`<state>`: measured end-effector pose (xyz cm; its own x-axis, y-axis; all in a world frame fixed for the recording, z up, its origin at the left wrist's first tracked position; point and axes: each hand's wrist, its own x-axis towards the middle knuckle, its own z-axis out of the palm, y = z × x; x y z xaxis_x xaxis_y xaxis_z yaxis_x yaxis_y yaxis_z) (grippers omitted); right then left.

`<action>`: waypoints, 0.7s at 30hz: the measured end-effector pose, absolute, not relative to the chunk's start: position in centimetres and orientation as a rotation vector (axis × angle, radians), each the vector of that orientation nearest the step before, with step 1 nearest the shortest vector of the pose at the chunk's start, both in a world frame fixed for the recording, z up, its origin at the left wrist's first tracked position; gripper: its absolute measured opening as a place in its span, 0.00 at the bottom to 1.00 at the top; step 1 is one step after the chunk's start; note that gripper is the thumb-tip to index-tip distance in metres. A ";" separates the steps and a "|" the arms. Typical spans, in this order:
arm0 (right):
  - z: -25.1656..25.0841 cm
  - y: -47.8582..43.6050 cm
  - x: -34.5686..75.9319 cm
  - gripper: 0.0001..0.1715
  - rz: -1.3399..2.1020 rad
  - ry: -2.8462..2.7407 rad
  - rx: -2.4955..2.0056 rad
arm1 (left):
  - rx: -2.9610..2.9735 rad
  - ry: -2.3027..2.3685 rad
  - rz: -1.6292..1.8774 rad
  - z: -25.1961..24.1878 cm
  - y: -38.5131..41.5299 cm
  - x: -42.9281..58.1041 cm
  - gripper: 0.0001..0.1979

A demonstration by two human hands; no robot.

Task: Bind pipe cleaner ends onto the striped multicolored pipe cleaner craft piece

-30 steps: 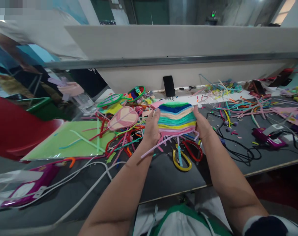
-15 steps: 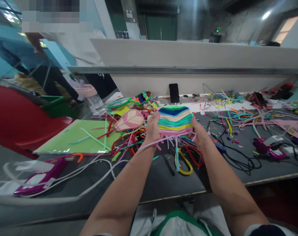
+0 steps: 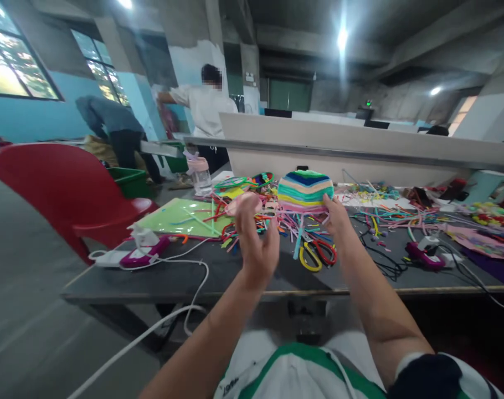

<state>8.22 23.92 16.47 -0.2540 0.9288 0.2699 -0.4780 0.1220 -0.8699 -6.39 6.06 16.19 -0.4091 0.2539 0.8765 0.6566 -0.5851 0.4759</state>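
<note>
My right hand (image 3: 338,219) grips the right edge of a striped pipe-cleaner panel (image 3: 305,191), rounded at the top, with green, blue, peach, teal, yellow and pink bands. The panel is held up over the table. My left hand (image 3: 258,241) is raised to its left, apart from it, with fingers spread and nothing in them. Behind that hand lies a pink oval piece (image 3: 231,208), partly hidden. Below the panel, a pair of yellow-handled pliers (image 3: 310,259) and a red-handled tool (image 3: 327,254) rest on the dark tabletop among loose pipe cleaners.
A green sheet in clear plastic (image 3: 173,218) lies at the left. Purple power strips (image 3: 142,255) with white cables sit on both sides. A bottle (image 3: 200,176) stands near the white partition (image 3: 339,133). A red chair (image 3: 65,188) is beside the table; two people are behind.
My left hand has let go of the striped panel and moved down toward me, opening. My right hand still holds the panel. The view has tilted up and shifted left.
</note>
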 end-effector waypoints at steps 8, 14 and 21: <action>19.2 15.3 11.9 0.19 1.423 -1.220 -0.382 | -2.110 -1.570 -2.369 8.7 -6.8 -2.7 0.13; 15.6 12.8 14.1 0.20 1.524 -1.184 -0.509 | -1.103 -1.692 -3.334 8.3 -2.2 -5.4 0.16; 11.8 10.2 12.1 0.20 1.717 -1.201 -0.581 | -1.532 -1.803 -3.497 8.2 -0.6 -4.1 0.18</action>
